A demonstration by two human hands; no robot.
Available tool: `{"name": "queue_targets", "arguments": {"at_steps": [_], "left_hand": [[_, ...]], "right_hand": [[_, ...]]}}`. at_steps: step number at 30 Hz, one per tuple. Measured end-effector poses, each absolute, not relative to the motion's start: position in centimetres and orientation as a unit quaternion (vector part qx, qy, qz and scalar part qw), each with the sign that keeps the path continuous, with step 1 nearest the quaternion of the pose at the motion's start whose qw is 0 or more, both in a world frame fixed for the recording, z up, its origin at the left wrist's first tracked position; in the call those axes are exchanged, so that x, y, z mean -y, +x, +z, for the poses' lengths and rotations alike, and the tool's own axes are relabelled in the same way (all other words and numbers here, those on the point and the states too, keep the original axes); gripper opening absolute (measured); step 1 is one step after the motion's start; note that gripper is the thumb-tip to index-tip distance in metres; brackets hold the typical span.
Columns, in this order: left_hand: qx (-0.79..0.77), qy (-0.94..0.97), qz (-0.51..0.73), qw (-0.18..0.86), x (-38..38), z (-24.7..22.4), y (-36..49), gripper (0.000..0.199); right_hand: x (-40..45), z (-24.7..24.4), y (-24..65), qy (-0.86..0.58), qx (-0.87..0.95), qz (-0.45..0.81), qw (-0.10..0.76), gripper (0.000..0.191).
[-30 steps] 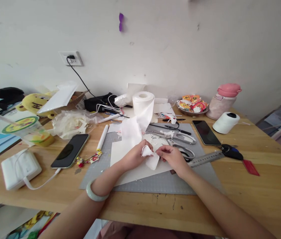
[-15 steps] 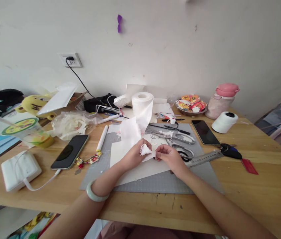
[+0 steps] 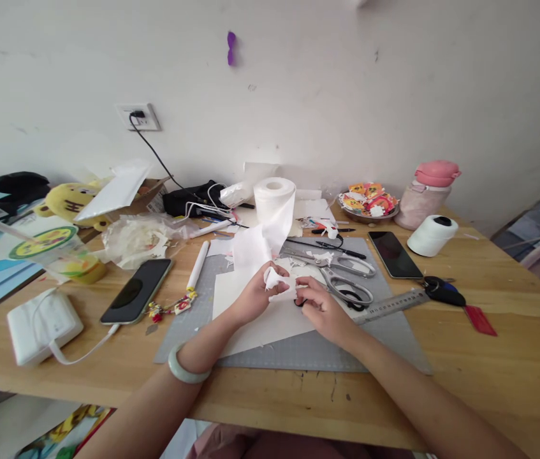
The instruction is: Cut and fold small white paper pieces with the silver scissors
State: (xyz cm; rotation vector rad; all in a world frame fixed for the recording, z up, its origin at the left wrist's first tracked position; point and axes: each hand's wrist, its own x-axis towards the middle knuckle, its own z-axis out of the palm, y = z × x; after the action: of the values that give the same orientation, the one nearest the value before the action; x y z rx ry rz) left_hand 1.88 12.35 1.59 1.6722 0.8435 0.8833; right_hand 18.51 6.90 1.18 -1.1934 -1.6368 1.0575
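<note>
My left hand (image 3: 256, 298), with a pale bangle on the wrist, grips a crumpled piece of white tissue (image 3: 274, 280). Close on its right, my right hand (image 3: 322, 309) has its fingers bent at the tissue's right edge; whether they pinch it is hard to see. Below both hands lies a white sheet of paper (image 3: 250, 331) on a grey cutting mat (image 3: 375, 350). Behind them stands a white roll (image 3: 273, 201), its loose end hanging forward onto the mat. Large silver scissors (image 3: 334, 280) lie just beyond my right hand.
A metal ruler (image 3: 391, 307), a dark phone (image 3: 394, 254), keys (image 3: 442, 291) and a thread spool (image 3: 432, 234) lie at the right. Another phone (image 3: 136, 292), a white power bank (image 3: 44, 325) and a drink cup (image 3: 66, 255) are at the left. A candy bowl (image 3: 370, 215) stands behind.
My left hand and the tissue have shifted slightly up and left. The fingers of my right hand have spread and moved a little from where they pinched the tissue's edge.
</note>
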Motion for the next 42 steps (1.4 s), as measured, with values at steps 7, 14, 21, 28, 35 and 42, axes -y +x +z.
{"name": "queue_targets", "arguments": {"at_steps": [7, 14, 21, 28, 35, 42], "left_hand": [[-0.36, 0.711, 0.362, 0.484, -12.4, 1.7, 1.9, 0.014], [-0.372, 0.708, 0.358, 0.483, -12.1, 2.3, 2.2, 0.013], [-0.37, 0.663, 0.36, 0.543, -12.2, 2.1, 2.1, 0.019], [-0.427, 0.605, 0.398, 0.542, -12.8, 1.2, 2.3, 0.021], [-0.38, 0.622, 0.393, 0.56, -12.5, 1.2, 2.2, 0.031], [-0.302, 0.702, 0.297, 0.572, -11.6, 1.9, 2.1, 0.033]], "right_hand": [[-6.8, 1.6, 18.8, -0.475, 0.654, 0.45, 0.38, 0.01], [-7.6, 0.7, 19.1, -0.488, 0.597, 0.471, 0.428, 0.015], [-7.3, 1.0, 19.2, -0.481, 0.664, 0.397, 0.414, 0.012], [-7.0, 0.8, 19.5, -0.42, 0.813, 0.234, 0.328, 0.035], [-7.0, 1.6, 19.2, -0.483, 0.714, 0.297, 0.411, 0.017], [-7.1, 1.4, 18.9, -0.525, 0.585, 0.423, 0.451, 0.035]]}}
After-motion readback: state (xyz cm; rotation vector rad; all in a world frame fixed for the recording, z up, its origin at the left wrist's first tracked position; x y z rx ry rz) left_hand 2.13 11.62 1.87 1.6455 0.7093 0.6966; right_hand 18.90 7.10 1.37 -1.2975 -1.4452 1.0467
